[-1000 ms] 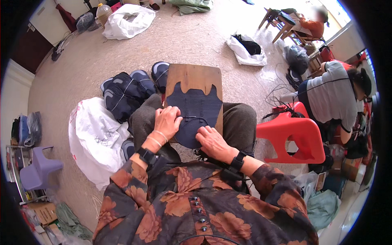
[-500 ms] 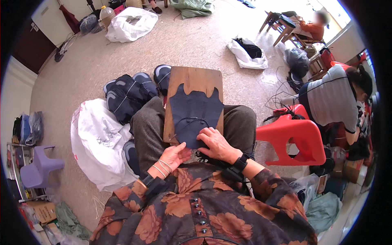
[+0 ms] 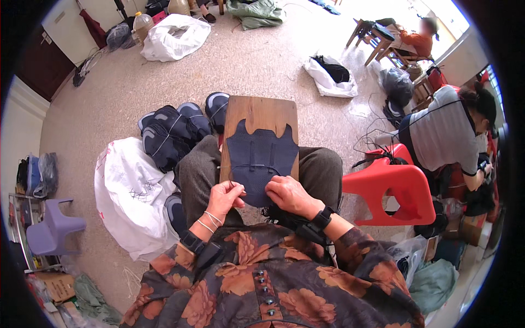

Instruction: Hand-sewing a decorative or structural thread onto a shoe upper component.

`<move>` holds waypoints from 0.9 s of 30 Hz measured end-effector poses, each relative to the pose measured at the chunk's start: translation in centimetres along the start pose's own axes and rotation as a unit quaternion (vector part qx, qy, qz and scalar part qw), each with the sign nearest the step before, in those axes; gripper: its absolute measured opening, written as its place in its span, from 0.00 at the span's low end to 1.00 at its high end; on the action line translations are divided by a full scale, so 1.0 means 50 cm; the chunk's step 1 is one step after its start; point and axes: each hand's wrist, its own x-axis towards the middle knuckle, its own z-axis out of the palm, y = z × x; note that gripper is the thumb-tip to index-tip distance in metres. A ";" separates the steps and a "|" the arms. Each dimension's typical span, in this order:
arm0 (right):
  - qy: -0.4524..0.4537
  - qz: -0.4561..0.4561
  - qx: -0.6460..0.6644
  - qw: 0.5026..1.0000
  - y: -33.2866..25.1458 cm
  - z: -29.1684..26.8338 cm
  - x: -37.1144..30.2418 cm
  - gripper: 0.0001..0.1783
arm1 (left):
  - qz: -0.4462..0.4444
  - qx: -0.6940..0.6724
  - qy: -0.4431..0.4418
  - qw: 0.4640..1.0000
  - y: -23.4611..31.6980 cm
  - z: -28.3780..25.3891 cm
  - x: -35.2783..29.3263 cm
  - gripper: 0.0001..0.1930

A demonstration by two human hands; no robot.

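Cloth [image 3: 260, 146] on wooden board [image 3: 262, 109]; left hand [image 3: 223, 198] pinched together at near left, contents unclear; right hand [image 3: 292, 195] seemingly clamped on near-right edge. Probably cord [image 3: 254, 165] work; next move calls for steady cloth.

Whatever may be pinched between the thumb and fingers of the left hand [image 3: 226, 198] is too small to be made out, and the fingertips of the right hand [image 3: 292, 195] are hidden by its own curled knuckles. Part of the lower right edge of the dark piece [image 3: 262, 147] is covered by that hand, and much of the wooden board [image 3: 262, 108] is concealed beneath the piece. The floral shirt [image 3: 235, 279] is cut off by the lower edge, the green bag [image 3: 256, 13] by the upper one. The head of the person in orange [image 3: 416, 42] is blurred.
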 end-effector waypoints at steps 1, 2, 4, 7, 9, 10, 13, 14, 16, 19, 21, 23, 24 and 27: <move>-0.027 -0.007 -0.023 0.999 -0.008 -0.011 0.003 0.06 | 0.034 0.037 0.006 0.999 0.007 -0.007 0.011 0.08; -0.029 -0.009 -0.023 0.999 -0.018 -0.023 0.007 0.06 | 0.035 0.035 0.008 0.999 0.010 -0.011 0.021 0.08; -0.032 -0.038 -0.051 0.997 -0.026 -0.040 0.007 0.09 | 0.021 -0.008 0.037 0.999 0.031 -0.001 0.037 0.06; -0.047 -0.031 -0.104 0.993 -0.002 -0.032 0.003 0.10 | 0.083 0.047 0.057 0.994 0.040 -0.014 0.070 0.06; -0.041 -0.014 -0.057 0.997 0.021 -0.027 0.008 0.09 | 0.080 0.103 0.090 0.987 0.048 -0.018 0.085 0.09; -0.034 0.005 -0.011 0.999 0.030 -0.025 0.013 0.08 | 0.188 0.236 0.124 0.945 0.050 -0.016 0.091 0.08; 0.017 0.039 0.057 0.997 0.030 -0.017 0.037 0.08 | 0.322 0.404 0.146 0.843 0.062 -0.004 0.099 0.08; 0.017 0.040 0.058 0.997 0.031 -0.012 0.050 0.08 | 0.349 0.448 0.142 0.811 0.062 -0.003 0.101 0.08; 0.139 0.055 0.057 0.987 0.031 0.000 0.078 0.11 | 0.375 0.504 0.127 0.768 0.064 0.000 0.104 0.07; 0.121 0.065 0.037 0.990 0.033 0.010 0.099 0.14 | 0.370 0.508 0.126 0.767 0.070 0.005 0.099 0.07; 0.117 0.073 0.027 0.990 0.036 0.020 0.101 0.14 | 0.360 0.510 0.124 0.771 0.064 -0.003 0.092 0.07; 0.113 0.080 0.015 0.990 0.039 0.021 0.104 0.14 | 0.351 0.510 0.124 0.776 0.056 -0.006 0.090 0.07; 0.105 0.076 0.010 0.992 0.034 0.017 0.109 0.13 | 0.366 0.507 0.127 0.770 0.051 -0.007 0.091 0.07; 0.083 0.059 -0.008 0.995 0.038 0.018 0.119 0.12 | 0.367 0.497 0.126 0.777 0.045 -0.012 0.100 0.08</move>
